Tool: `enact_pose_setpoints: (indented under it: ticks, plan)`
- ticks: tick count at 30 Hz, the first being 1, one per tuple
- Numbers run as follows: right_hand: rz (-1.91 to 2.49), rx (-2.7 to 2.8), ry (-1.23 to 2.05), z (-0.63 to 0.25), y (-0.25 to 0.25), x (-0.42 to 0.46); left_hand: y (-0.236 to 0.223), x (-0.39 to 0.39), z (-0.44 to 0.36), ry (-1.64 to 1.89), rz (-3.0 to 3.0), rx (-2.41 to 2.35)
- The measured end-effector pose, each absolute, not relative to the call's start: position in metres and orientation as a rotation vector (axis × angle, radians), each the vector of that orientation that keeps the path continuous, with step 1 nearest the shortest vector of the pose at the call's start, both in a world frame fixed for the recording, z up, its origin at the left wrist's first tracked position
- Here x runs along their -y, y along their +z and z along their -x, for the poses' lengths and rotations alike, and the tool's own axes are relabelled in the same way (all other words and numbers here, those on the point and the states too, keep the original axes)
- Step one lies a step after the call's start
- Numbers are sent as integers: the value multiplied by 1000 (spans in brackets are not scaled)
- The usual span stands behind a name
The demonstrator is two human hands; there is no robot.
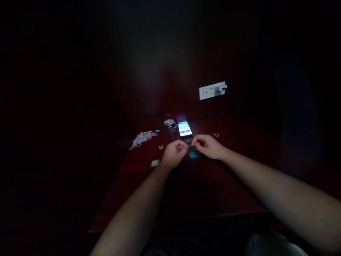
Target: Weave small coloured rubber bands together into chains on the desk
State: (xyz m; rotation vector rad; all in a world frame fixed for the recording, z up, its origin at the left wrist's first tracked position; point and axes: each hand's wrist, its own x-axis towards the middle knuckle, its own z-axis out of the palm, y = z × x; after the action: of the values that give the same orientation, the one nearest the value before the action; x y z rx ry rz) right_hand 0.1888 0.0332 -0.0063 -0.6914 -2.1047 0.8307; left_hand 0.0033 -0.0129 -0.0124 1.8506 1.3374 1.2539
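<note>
Both hands meet over a dark red table (202,185) in a dim room. My left hand (174,153) is curled closed, its fingertips pinched together. My right hand (207,145) is also pinched, fingertips facing the left hand's. Something thin seems stretched between them, too small and dark to make out. A small dark ring (188,141) lies just beyond the fingertips. A small blue patterned piece (193,155) lies under the right hand. A pile of small coloured elastic bands (142,138) sits to the left.
A lit phone (184,129) lies behind the hands, next to a small round glass container (169,124). Loose bands (161,146) dot the table, one orange band (216,135) at the right. A wall socket (210,91) holds a white charger (221,87). A small card (155,163) lies front left.
</note>
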Motion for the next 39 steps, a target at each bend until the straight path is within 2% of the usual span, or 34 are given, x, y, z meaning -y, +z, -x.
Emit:
enact_pose_setpoints:
  ticks: [39]
  plan:
    - [655,2109,793,-190,-6,-33,-13,13,-4,1266,-1873,-1329]
